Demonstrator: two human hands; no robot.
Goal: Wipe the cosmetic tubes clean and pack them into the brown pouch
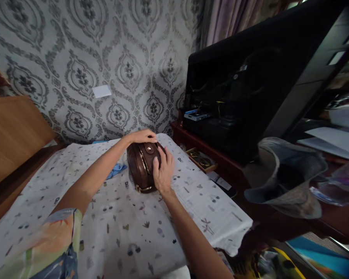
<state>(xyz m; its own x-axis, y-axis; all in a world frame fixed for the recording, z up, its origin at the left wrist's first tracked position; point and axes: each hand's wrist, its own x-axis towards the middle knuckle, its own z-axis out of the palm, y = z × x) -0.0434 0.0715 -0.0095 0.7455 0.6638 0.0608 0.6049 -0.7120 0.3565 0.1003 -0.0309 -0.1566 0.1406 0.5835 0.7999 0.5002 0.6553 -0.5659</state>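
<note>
A small brown leather bag with a gold zip and clasp lies on a white patterned cloth that covers a table. My left hand rests on the bag's far top edge, fingers curled over it. My right hand presses against the bag's right side, fingers laid flat on the leather. A blue cloth lies just left of the bag, partly behind my left forearm.
A wooden headboard stands at the left. A dark wooden cabinet with a large black box on it is at the right. A grey hat lies near the right edge. Patterned wallpaper is behind.
</note>
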